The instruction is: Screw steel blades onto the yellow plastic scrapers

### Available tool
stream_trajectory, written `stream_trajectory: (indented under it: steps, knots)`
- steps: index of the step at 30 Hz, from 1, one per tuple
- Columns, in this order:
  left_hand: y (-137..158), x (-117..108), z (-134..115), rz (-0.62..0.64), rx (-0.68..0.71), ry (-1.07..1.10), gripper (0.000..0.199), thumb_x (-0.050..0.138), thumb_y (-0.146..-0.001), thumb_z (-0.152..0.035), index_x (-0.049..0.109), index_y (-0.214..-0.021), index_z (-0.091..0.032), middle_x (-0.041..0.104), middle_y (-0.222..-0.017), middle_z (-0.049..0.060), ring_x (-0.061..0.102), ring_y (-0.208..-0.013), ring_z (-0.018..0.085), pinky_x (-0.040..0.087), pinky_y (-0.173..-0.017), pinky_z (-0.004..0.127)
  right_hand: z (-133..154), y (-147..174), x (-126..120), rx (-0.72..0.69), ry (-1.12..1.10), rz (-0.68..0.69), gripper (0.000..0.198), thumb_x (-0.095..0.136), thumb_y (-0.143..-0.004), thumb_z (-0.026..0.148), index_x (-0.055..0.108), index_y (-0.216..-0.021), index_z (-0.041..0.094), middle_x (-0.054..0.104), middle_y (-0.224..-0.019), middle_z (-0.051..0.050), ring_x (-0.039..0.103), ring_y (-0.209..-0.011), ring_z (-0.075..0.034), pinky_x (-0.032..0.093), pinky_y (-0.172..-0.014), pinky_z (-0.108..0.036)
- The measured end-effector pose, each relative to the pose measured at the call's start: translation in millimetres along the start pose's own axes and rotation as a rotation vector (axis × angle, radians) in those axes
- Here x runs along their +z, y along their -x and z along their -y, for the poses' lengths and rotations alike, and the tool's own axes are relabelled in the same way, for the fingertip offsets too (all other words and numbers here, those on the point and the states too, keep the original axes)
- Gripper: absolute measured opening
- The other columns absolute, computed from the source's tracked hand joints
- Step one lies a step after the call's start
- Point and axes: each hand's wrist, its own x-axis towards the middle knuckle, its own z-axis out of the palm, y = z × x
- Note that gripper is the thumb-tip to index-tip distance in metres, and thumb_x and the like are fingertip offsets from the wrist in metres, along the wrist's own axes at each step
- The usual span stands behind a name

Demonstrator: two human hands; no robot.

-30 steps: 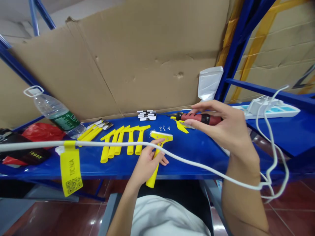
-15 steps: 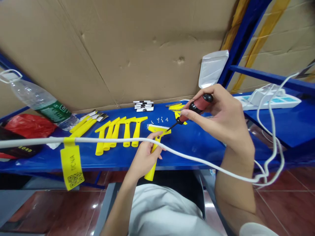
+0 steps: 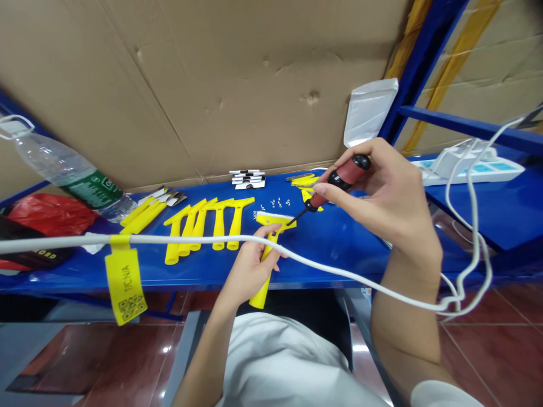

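A white cable [image 3: 365, 279] crosses nearest the camera, a yellow tag [image 3: 126, 285] hanging from it at the left. Below is the person's pale shirt [image 3: 275, 356]. The left hand [image 3: 248, 271] has its grip closed around the handle of a yellow scraper [image 3: 259, 291], whose butt juts past the near edge of the blue table [image 3: 331, 249]; its head points away from the person. The right hand [image 3: 392, 203] has thumb and fingers pinched on a red and black screwdriver [image 3: 345, 175], tilted, its tip at the right part of the scraper's head.

Just beyond the head lie small pale bits [image 3: 279, 202]. To its left, five yellow handles [image 3: 234, 226] stand in a row; farther left are more scrapers [image 3: 144, 219], a red bag [image 3: 48, 215] and a leaning bottle [image 3: 80, 175]. Toward the back sit white boxes [image 3: 248, 181], yellow pieces [image 3: 303, 180] and, at the right, a power strip [image 3: 503, 169]. Cardboard [image 3: 233, 85] rises behind, a white pouch [image 3: 370, 110] before it.
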Motion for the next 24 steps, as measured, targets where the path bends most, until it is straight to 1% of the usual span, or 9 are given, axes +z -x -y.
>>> stream_trajectory:
  steps: [4,6,10,18,24]
  knots:
    - [1.4,0.5,-0.6,0.008,0.001,-0.003,0.047,0.07,-0.106,-0.029,0.066,-0.152,-0.024,0.065,-0.16,0.015,0.081,-0.099,0.021,0.061,-0.068,0.025,-0.7,-0.2,0.1,-0.006,-0.008,-0.019,0.048,0.102,-0.077,0.041,0.068,-0.105,0.022,0.073,-0.095,0.0,0.078,-0.093,-0.016,0.06,-0.071,-0.021]
    - [1.8,0.5,-0.9,0.003,0.002,-0.003,0.048,0.07,-0.105,-0.029,0.066,-0.152,-0.023,0.065,-0.16,0.016,0.081,-0.099,0.021,0.06,-0.068,0.025,-1.3,-0.1,0.4,0.001,-0.003,-0.021,0.048,0.103,-0.076,0.038,0.067,-0.105,0.022,0.073,-0.093,0.001,0.077,-0.09,-0.014,0.059,-0.07,-0.02]
    - [1.8,0.2,-1.0,0.002,-0.002,-0.006,0.047,0.07,-0.105,-0.029,0.066,-0.152,-0.023,0.066,-0.159,0.015,0.081,-0.098,0.02,0.061,-0.068,0.025,-1.3,-0.2,1.0,0.006,-0.013,-0.02,0.045,0.101,-0.079,0.035,0.068,-0.105,0.022,0.072,-0.092,0.002,0.077,-0.089,-0.014,0.06,-0.07,-0.02]
    - [1.3,0.6,1.8,-0.008,0.0,0.004,0.048,0.071,-0.106,-0.029,0.065,-0.153,-0.025,0.065,-0.161,0.016,0.081,-0.099,0.02,0.062,-0.071,0.027,-1.5,-0.7,1.1,-0.019,0.038,-0.017,0.039,0.099,-0.081,0.036,0.068,-0.103,0.025,0.075,-0.094,0.0,0.075,-0.084,-0.015,0.062,-0.066,-0.025]
    - [2.0,0.0,3.7,-0.005,0.0,0.037,0.046,0.071,-0.106,-0.031,0.065,-0.151,-0.024,0.072,-0.147,0.016,0.079,-0.09,0.018,0.062,-0.069,0.026,-1.1,0.4,2.6,0.025,-0.036,-0.014,0.048,0.102,-0.077,0.041,0.067,-0.105,0.024,0.075,-0.093,0.0,0.08,-0.083,-0.017,0.064,-0.067,-0.023]
